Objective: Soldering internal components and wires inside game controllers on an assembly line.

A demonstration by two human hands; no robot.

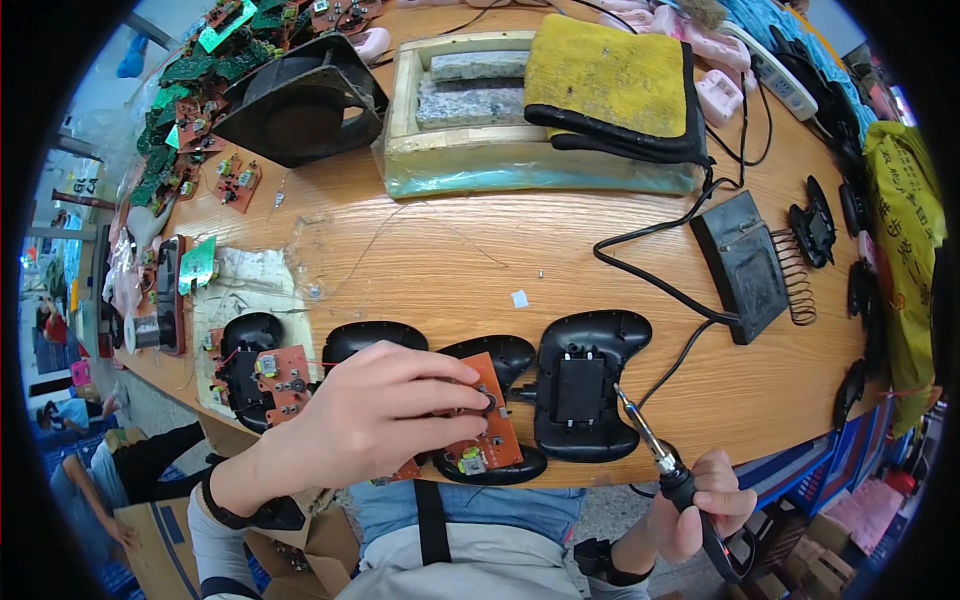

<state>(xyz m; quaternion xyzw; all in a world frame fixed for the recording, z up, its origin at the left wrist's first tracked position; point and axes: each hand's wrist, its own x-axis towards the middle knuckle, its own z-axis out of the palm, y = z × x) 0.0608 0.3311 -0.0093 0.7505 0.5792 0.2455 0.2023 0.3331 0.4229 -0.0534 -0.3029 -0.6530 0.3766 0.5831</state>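
My left hand [385,405] reaches over the game controller shells, its fingertips gripping an orange-red circuit board [496,425] with a small green and yellow part near its lower edge. The board lies over a black controller shell [510,352], partly hidden by my hand. In my right hand [705,505] is a soldering iron [655,445], its tip pointing up and left. That tip is at the right side of another black shell [580,425], which has a rectangular battery compartment [580,388] in its middle. Whether the tip touches the shell I cannot tell.
More shells and boards [285,385] lie to the left. At the right stands a soldering iron stand [742,265] with a coil spring. Behind are a black fan [300,100], a wooden box [430,160], a yellow cloth [610,85] and piled circuit boards [185,110]. Black cable [640,270] crosses the table.
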